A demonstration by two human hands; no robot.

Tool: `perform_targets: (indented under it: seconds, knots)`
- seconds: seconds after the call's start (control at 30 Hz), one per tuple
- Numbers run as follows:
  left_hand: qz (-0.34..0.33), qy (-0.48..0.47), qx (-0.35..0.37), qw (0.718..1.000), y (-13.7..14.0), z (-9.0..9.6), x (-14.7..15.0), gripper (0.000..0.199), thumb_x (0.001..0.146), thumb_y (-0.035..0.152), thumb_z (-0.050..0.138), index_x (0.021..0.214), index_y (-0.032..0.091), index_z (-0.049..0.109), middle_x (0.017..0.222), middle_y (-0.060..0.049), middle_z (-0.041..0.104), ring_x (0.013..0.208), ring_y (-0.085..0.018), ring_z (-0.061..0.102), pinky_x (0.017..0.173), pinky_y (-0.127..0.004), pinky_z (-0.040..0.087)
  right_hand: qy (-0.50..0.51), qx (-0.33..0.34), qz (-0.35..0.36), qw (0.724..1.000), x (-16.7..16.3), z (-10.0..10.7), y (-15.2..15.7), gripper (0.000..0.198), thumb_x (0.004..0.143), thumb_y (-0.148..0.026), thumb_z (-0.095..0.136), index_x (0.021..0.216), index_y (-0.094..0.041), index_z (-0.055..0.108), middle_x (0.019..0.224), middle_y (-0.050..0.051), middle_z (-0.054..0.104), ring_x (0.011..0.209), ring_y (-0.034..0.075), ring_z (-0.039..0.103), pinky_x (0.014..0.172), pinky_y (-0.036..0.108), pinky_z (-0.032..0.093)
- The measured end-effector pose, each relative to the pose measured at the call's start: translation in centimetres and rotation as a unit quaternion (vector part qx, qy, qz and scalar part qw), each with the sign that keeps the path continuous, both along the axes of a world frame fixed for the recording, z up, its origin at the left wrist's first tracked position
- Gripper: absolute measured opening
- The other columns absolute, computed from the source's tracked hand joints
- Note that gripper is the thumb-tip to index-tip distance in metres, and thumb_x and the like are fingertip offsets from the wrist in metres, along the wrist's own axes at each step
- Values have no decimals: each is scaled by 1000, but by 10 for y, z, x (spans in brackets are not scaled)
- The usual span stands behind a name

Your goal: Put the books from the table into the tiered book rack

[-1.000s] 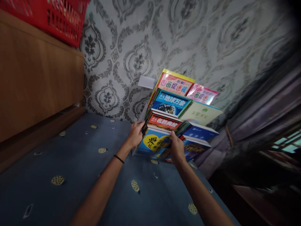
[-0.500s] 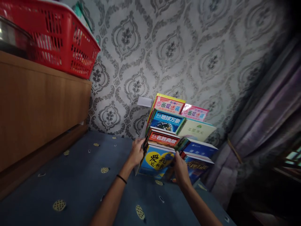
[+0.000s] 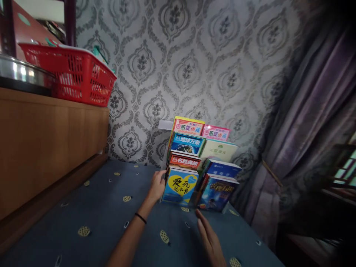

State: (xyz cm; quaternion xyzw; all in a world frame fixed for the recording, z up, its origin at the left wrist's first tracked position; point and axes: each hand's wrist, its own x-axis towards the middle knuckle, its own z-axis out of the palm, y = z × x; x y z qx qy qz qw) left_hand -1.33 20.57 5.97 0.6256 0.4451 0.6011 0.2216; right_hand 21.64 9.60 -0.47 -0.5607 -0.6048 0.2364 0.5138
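Observation:
Two columns of books stand upright in tiers on the blue patterned sheet, against the wall. At the front left is a blue book with a yellow heart; at the front right, a dark blue book. Behind them rise a red-covered book, a blue book with a globe, a pale book and pink books. My left hand touches the left side of the front-left books, fingers extended along their edges, tips partly hidden. My right hand hovers open in front of the books, holding nothing.
A wooden cabinet on the left carries a red plastic basket and a shiny metal pot or lid. Patterned wallpaper covers the wall behind. Purple-grey curtains hang at the right. A white strip sticks out behind the books.
My right hand has let go of the front-left book and drawn back toward me. The blue heart-covered book now sits flush in its column. The view has shifted slightly.

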Motion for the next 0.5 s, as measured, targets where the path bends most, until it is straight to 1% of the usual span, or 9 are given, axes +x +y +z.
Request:
perform_targets:
  seconds: [0.1,0.2,0.27,0.37,0.43,0.5]
  knots:
    - [15,18,-16,1000,-22,2,-7,48,76,2,46,115,19,67,113,-7,68,113,-21,61,106,-39,46,-29,-16,30,999,0,-8,-7,54,81,-65,53,116,-28,72,130,8,68,129,34,58,111,50,45]
    - [29,42,-26,998,-59,5,-17,46,76,4,47,114,20,67,113,-7,68,112,-21,61,106,-39,46,-48,-16,49,997,0,-12,-6,46,78,-64,52,102,-31,74,121,8,73,121,35,63,107,53,48]
    - [36,66,-28,997,-93,5,-28,42,79,7,49,114,20,67,115,-7,68,113,-21,60,105,-39,47,-66,-27,58,996,-1,-14,-2,46,74,-64,52,95,-29,73,114,11,75,115,37,66,105,55,49]
    - [75,88,-28,993,-148,0,-52,39,83,10,48,117,21,66,121,-8,65,118,-21,58,106,-39,46,-97,-55,81,990,-2,-18,5,51,68,-63,52,97,-26,71,117,14,74,115,39,66,104,57,48]
    - [123,91,-35,988,-188,-9,-72,39,85,11,48,118,22,65,123,-8,64,119,-21,57,105,-40,47,-115,-67,95,987,0,-22,11,51,66,-64,53,96,-27,70,115,15,74,111,40,67,100,59,50]
    - [190,94,-41,976,-229,-21,-94,37,86,11,47,117,23,64,123,-8,63,118,-21,58,103,-41,48,-127,-70,107,984,4,-26,16,47,66,-65,54,95,-31,69,110,16,74,104,40,69,92,60,54]
